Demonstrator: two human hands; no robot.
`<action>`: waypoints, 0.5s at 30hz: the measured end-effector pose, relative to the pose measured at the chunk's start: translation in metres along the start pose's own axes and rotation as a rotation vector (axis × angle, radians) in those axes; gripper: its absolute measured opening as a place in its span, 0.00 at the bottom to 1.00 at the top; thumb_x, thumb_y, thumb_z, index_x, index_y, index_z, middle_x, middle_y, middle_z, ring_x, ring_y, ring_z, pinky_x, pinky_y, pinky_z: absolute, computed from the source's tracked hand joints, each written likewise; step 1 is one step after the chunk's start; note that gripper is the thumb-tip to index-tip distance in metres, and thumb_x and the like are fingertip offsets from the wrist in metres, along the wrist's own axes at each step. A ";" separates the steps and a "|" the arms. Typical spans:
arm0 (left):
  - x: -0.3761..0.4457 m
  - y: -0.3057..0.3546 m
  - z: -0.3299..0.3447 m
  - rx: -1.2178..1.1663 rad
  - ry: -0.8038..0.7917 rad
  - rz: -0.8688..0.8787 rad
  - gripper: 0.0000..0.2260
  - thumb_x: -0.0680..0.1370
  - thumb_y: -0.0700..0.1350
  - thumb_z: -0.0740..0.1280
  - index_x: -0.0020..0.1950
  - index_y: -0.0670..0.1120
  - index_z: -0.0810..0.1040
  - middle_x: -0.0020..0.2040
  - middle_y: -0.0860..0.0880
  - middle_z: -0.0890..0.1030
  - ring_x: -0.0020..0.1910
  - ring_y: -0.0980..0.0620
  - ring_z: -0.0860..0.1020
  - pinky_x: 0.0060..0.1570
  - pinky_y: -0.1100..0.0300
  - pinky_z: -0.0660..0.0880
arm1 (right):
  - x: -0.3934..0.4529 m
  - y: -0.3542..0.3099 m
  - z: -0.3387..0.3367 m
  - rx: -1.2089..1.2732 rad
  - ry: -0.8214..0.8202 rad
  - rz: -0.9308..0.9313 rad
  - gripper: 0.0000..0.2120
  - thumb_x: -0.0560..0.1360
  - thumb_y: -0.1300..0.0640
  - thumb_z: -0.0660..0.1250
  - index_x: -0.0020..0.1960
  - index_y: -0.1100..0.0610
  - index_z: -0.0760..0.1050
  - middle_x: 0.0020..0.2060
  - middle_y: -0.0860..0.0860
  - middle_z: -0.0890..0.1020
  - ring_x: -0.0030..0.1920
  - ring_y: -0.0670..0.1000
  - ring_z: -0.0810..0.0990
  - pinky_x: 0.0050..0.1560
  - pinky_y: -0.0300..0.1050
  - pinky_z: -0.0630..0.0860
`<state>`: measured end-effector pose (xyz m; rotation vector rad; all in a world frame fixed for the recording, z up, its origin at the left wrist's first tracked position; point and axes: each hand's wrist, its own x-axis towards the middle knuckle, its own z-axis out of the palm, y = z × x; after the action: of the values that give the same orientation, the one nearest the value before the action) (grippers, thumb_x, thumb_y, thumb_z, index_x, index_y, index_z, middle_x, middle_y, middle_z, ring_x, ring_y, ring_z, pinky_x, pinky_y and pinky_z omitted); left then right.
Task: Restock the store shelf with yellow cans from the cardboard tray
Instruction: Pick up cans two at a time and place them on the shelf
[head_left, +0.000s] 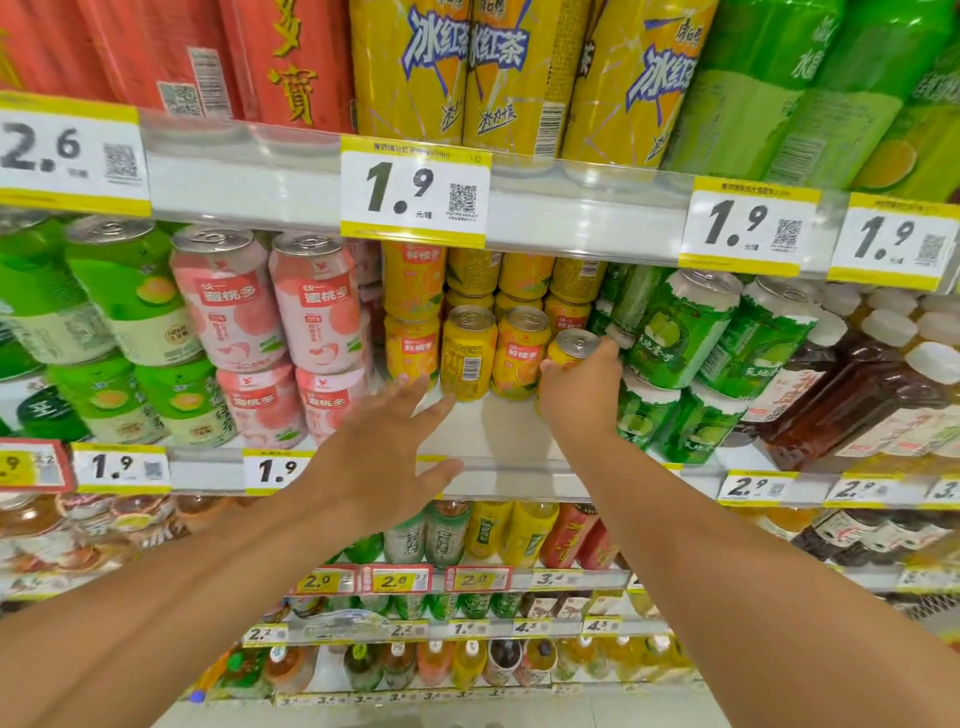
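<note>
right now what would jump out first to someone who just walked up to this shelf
Two bare arms reach into the middle shelf: the right hand grips a yellow can beside the green cans, while the left hand is spread open in front of the yellow row. Above them a big 1.9 price tag hangs on the shelf edge, under tall yellow iced tea cans.

Yellow can (570, 349) — tilted, at shelf (498, 426).
</note>
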<state>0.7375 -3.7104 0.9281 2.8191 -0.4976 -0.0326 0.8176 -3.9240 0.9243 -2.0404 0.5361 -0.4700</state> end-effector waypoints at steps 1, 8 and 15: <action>0.000 -0.001 0.001 -0.027 -0.005 -0.002 0.33 0.79 0.65 0.57 0.81 0.59 0.50 0.82 0.54 0.46 0.81 0.54 0.42 0.79 0.51 0.48 | 0.001 -0.001 0.000 -0.016 0.006 -0.010 0.35 0.75 0.57 0.72 0.76 0.62 0.58 0.72 0.61 0.66 0.72 0.61 0.67 0.70 0.52 0.68; -0.001 -0.005 0.009 -0.106 -0.039 0.003 0.33 0.79 0.64 0.58 0.81 0.59 0.49 0.81 0.56 0.43 0.80 0.56 0.39 0.79 0.53 0.47 | 0.001 0.003 0.010 -0.008 0.067 -0.092 0.38 0.77 0.56 0.69 0.78 0.63 0.52 0.75 0.59 0.59 0.76 0.58 0.60 0.75 0.55 0.62; -0.005 -0.004 0.009 -0.084 -0.058 0.001 0.33 0.79 0.65 0.57 0.81 0.60 0.48 0.81 0.56 0.43 0.80 0.56 0.39 0.79 0.53 0.46 | -0.018 0.005 0.017 -0.092 0.073 -0.081 0.47 0.77 0.52 0.70 0.81 0.56 0.39 0.79 0.59 0.48 0.77 0.62 0.57 0.73 0.59 0.64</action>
<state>0.7338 -3.7074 0.9181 2.7419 -0.4988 -0.1331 0.8104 -3.9043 0.9099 -2.1457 0.5290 -0.5794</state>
